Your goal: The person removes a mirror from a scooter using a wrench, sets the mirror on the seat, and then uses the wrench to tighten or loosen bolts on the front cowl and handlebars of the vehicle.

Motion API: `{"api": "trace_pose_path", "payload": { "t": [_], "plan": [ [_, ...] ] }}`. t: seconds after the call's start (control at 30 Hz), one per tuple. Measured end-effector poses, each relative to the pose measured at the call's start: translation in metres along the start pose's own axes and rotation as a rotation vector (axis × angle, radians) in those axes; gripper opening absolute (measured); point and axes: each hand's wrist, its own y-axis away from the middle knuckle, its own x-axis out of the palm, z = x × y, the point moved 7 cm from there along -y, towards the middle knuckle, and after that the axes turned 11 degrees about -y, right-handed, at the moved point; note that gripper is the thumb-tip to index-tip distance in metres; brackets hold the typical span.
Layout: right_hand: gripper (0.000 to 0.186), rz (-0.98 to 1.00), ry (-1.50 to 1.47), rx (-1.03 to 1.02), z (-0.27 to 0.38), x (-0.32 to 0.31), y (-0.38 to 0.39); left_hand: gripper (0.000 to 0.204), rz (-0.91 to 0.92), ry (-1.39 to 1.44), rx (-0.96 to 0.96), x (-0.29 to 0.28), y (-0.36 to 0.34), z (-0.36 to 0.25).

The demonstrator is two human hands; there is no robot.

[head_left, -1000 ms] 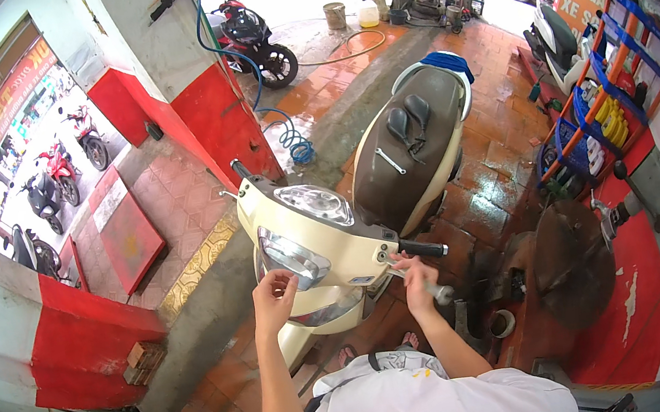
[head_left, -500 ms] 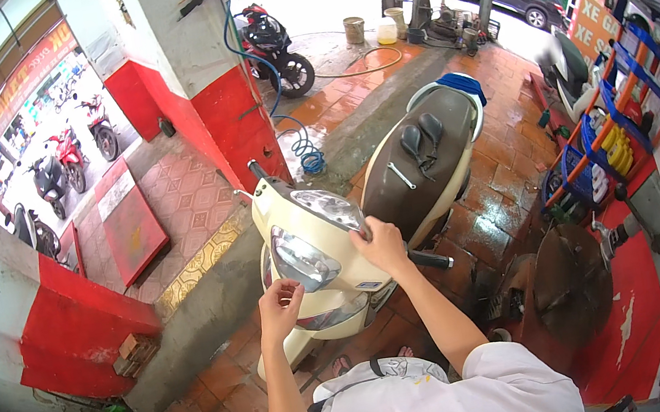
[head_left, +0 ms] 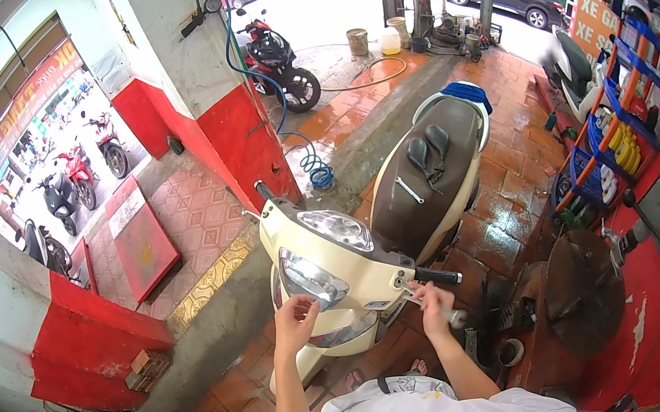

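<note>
A cream scooter (head_left: 339, 292) stands in front of me, its headlight and front panel turned toward my hands. My right hand (head_left: 434, 306) is closed around a slim silver bar (head_left: 413, 293) beside the right handlebar grip (head_left: 440, 276). Whether this bar is the brake lever or a tool is unclear; its lower end looks blurred. My left hand (head_left: 296, 324) is raised before the clear front lamp (head_left: 312, 277), fingers curled toward the thumb. Anything between them cannot be made out. On the brown seat (head_left: 399, 212) lie two black mirrors (head_left: 428, 150) and a silver wrench (head_left: 409, 191).
A red-and-white pillar (head_left: 240, 147) rises beyond the scooter, with a coiled blue hose (head_left: 319, 175) at its foot. To the right are a round dark metal plate (head_left: 582, 283) and an orange-and-blue rack (head_left: 608, 122). A red ramp (head_left: 147, 255) lies at left.
My right hand has moved down and right from the top of the front cover to the silver bar by the grip. My left hand stays near the lamp. The view has shifted slightly.
</note>
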Motion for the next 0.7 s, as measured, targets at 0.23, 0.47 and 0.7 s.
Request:
{"api": "trace_pose_path", "payload": {
  "t": [0.23, 0.47, 0.7],
  "plan": [
    [0.055, 0.127, 0.213, 0.542, -0.015, 0.040, -0.102, 0.013, 0.008, -0.001, -0.009, 0.002, 0.006, -0.007],
    [0.041, 0.472, 0.952, -0.138, 0.008, 0.149, -0.089, 0.014, -0.021, 0.046, 0.048, 0.005, 0.014, -0.008],
    [0.019, 0.740, 0.964, -0.472, 0.033, 0.134, 0.014, 0.012, -0.125, 0.051, 0.033, -0.017, 0.014, -0.001]
  ]
}}
